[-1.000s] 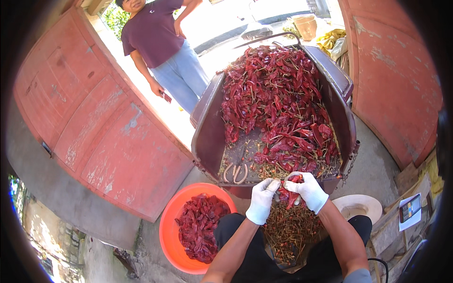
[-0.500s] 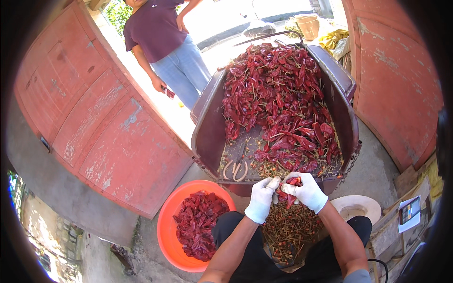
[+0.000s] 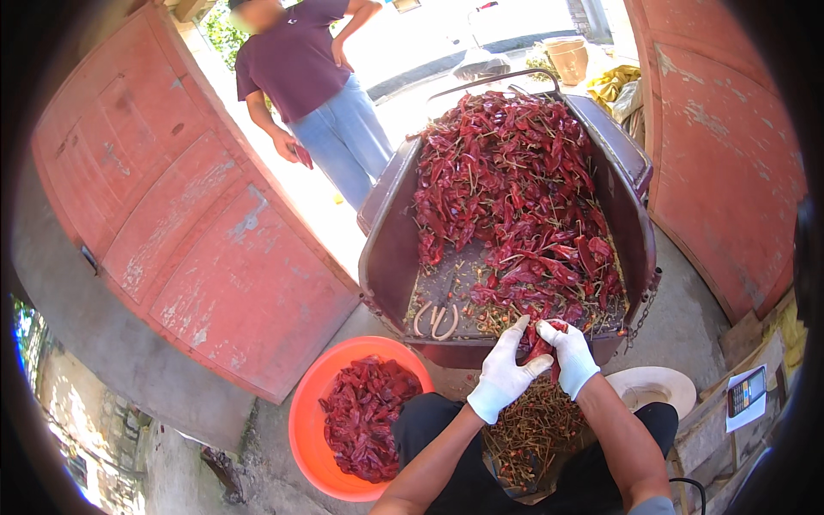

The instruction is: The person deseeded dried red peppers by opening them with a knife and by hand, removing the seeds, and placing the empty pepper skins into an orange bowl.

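Observation:
Both my hands wear white gloves and meet just past the near edge of the metal cart bed. My right hand is closed on dried red chili peppers, one of them hanging down below its fingers. Against the same peppers, my left hand has its thumb and fingers curled around their left side. A large heap of red chilies with stems fills most of the cart. Between my knees lies a pile of brownish stems. An orange basin at my left contains red chilies.
A person stands beyond the cart at the left, holding something red. Red door leaves flank the cart. At right are a pale round hat-like thing, wooden boards and a calculator-like device. A chain hangs from the cart.
My hands have moved right and slightly forward with chilies between them. The left hand's fingers have stretched out from a tight pinch. The view has shifted a little.

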Demonstrator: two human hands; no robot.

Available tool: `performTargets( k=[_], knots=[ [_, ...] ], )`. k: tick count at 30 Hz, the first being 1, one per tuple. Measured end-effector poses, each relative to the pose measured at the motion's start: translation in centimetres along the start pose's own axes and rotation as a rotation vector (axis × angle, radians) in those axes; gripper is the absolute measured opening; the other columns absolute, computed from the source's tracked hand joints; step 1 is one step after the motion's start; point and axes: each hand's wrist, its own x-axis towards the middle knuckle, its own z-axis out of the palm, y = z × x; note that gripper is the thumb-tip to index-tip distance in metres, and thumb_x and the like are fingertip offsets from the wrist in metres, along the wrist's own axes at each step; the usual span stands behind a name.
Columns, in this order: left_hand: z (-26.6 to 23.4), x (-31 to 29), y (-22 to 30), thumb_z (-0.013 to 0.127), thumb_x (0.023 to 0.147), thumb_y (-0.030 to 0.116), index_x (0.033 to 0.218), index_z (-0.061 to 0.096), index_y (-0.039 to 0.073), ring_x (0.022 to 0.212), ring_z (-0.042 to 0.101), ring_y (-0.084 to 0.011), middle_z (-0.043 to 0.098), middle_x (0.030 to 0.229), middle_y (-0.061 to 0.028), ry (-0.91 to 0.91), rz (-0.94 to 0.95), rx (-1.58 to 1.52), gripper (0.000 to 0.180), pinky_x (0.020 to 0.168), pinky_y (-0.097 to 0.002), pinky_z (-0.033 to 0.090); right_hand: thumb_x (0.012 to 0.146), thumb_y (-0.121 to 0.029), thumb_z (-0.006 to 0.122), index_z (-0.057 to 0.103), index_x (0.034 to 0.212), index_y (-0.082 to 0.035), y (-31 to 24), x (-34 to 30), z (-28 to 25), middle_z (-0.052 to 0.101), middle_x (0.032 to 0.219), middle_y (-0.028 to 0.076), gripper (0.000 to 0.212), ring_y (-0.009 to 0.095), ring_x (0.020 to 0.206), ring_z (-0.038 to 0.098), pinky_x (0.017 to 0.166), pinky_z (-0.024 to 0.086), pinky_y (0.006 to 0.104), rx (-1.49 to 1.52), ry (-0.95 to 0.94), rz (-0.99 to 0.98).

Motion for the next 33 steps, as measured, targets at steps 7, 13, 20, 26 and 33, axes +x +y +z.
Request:
performTargets(
  k=[7, 13, 20, 26, 33],
  knots=[
    [0.4, 0.0, 1.7, 0.088, 0.072, 0.04, 0.151, 0.031, -0.002, 0.125, 0.057, -0.0293, 0.053, 0.138, -0.0225, -0.049, -0.098, 0.104, 0.106, 0.104, -0.0359, 0.045, 0.102, -0.033, 0.056, 0.062, 0.102, -0.014, 0.1, 0.4, -0.3, 0.065, 0.085, -0.001, 0.02, 0.012, 0.073, 0.061, 0.069, 0.05, 0.0297, 0.082, -0.092, 0.143],
    [1.0, 0.2, 0.5, 0.085, 0.074, 0.035, 0.151, 0.031, 0.0, 0.129, 0.054, -0.0331, 0.05, 0.142, -0.0238, -0.013, -0.11, 0.183, 0.1, 0.105, -0.0377, 0.045, 0.103, -0.032, 0.053, 0.06, 0.103, -0.015, 0.3, 0.1, 0.2, 0.063, 0.084, -0.002, 0.018, 0.011, 0.071, 0.058, 0.066, 0.048, 0.0289, 0.103, -0.132, 0.122],
    [1.5, 0.1, -0.9, 0.08, 0.08, 0.034, 0.147, 0.036, -0.001, 0.127, 0.054, -0.0365, 0.051, 0.139, -0.0232, 0.062, -0.022, 0.253, 0.087, 0.104, -0.0391, 0.046, 0.103, -0.033, 0.053, 0.059, 0.116, -0.013, 1.3, 0.0, 0.1, 0.066, 0.101, 0.0, 0.024, 0.012, 0.089, 0.063, 0.08, 0.052, 0.0304, 0.179, -0.228, 0.08],
    [1.7, 0.1, -0.9, 0.079, 0.081, 0.033, 0.145, 0.039, 0.0, 0.123, 0.057, -0.0363, 0.053, 0.136, -0.022, 0.102, 0.023, 0.296, 0.082, 0.102, -0.0392, 0.047, 0.103, -0.035, 0.054, 0.058, 0.119, -0.014, 1.6, 0.2, 0.1, 0.065, 0.104, 0.0, 0.028, 0.013, 0.091, 0.063, 0.082, 0.053, 0.0306, 0.171, -0.23, 0.073],
    [1.7, 0.0, -0.3, 0.077, 0.081, 0.025, 0.141, 0.046, 0.001, 0.118, 0.06, -0.0358, 0.058, 0.13, -0.0201, 0.147, 0.065, 0.318, 0.072, 0.099, -0.0396, 0.049, 0.104, -0.037, 0.05, 0.056, 0.125, -0.012, 2.1, 0.4, -0.2, 0.063, 0.115, 0.003, 0.033, 0.015, 0.103, 0.061, 0.091, 0.051, 0.0329, 0.145, -0.226, 0.098]
  ],
)
